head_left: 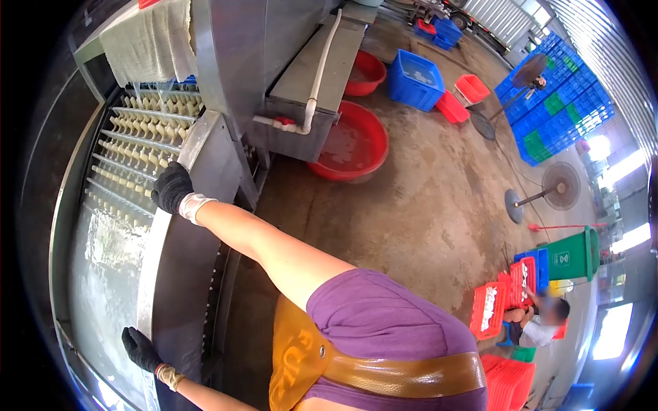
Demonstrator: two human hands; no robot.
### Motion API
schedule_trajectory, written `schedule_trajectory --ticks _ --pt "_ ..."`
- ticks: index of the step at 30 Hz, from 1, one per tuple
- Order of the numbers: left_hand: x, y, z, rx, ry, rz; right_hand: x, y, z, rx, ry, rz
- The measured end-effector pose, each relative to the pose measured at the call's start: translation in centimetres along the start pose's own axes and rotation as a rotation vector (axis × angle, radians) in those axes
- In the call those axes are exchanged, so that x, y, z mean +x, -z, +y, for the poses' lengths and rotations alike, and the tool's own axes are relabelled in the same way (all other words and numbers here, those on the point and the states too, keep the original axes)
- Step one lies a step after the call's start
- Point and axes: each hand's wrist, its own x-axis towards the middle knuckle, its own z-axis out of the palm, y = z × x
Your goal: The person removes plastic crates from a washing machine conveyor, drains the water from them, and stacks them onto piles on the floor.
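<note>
My right hand [171, 188], in a black knit glove with a pale cuff, is at the metal rim of a washing machine, beside the rows of pale stubby pieces [140, 140]. Its fingers are curled; what they hold, if anything, is hidden. Lower down, my left hand [142, 349], also black-gloved, lies over the machine's metal rim [148, 274] near the water, its fingers somewhat apart and nothing visible in them. Metal bars cross between the rows of pieces. Water [110, 246] churns in the trough below them, and more falls from under a draped cloth [147, 44].
Red tubs [349, 140] stand beside a steel box with a white pipe [319, 82]. Beyond are a blue bin [416, 79], stacked blue crates [555, 103], standing fans [558, 186] and a green bin [576, 253]. A person [541, 325] sits by red baskets [488, 309].
</note>
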Motion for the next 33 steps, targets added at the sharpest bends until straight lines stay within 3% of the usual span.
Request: schedule_trajectory --ticks 18,19,26,30,32,33 --pt "0.1 -0.7 2.0 -0.023 -0.029 -0.027 0.9 0.3 1.2 -0.101 -0.005 -0.077" --pt "-0.5 -0.2 4.1 0.12 -0.079 -0.004 0.8 -0.1 1.5 -0.06 0.027 -0.026" --pt "-1.4 -0.6 5.9 -0.036 -0.063 0.126 0.7 0.4 2.5 0.021 0.104 0.211" --pt "-1.8 0.0 5.3 -0.139 0.077 0.102 0.5 2.2 1.6 0.072 0.183 0.051" --pt "-1.9 0.3 7.0 -0.11 0.115 0.094 0.6 2.7 2.1 0.119 0.215 0.079" --pt "-1.9 0.4 7.3 -0.142 0.134 0.084 0.9 3.2 1.9 0.073 0.182 -0.027"
